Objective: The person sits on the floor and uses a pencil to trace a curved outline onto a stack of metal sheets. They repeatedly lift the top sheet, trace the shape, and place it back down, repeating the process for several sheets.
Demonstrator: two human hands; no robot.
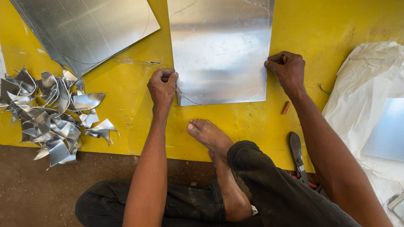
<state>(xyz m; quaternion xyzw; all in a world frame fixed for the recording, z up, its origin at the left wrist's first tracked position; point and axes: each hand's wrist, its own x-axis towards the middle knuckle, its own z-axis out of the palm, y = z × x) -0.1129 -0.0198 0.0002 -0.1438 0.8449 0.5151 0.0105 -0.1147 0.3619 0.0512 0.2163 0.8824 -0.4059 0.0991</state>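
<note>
A shiny metal sheet (pixel 221 52) lies flat on the yellow mat (pixel 126 113), between the two hands. The left hand (pixel 163 86) is curled shut, pinching the sheet's lower left edge. The right hand (pixel 287 69) is closed at the right edge, gripping a small brown marking stick (pixel 283 57) against the sheet. Curled metal offcuts (pixel 54 115) sit well apart, far left

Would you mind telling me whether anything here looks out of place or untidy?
A heap of curled metal offcuts spills off the yellow mat onto the dirt floor at left. Otherwise nothing stands out.
</note>
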